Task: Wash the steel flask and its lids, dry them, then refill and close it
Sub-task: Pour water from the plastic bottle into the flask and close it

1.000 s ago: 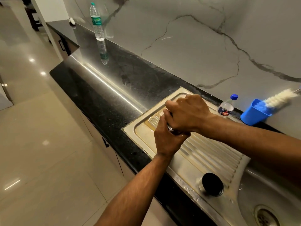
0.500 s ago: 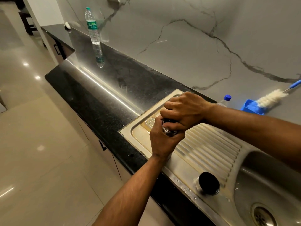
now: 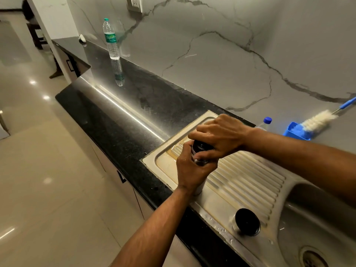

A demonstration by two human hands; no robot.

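The steel flask [image 3: 200, 186] stands upright on the ribbed steel drainboard [image 3: 246, 182], mostly hidden by my hands. My left hand [image 3: 189, 170] wraps around its upper body. My right hand [image 3: 219, 138] grips the dark inner lid [image 3: 200, 147] on top of the flask's mouth from above. A second lid [image 3: 246, 222], steel-sided with a black face, lies on the drainboard's front edge to the right. A clear plastic water bottle [image 3: 111, 40] with a green label stands far left against the wall.
The sink basin [image 3: 316, 218] with its drain [image 3: 314, 257] is at the lower right. A blue holder [image 3: 296, 132] with a white bottle brush [image 3: 317, 120] and a small blue-capped bottle [image 3: 265, 123] sit by the wall. Black counter [image 3: 119, 120] runs left.
Both hands stay on the flask; my right hand has turned slightly on the lid, showing more of the dark lid. The camera view has shifted a little.
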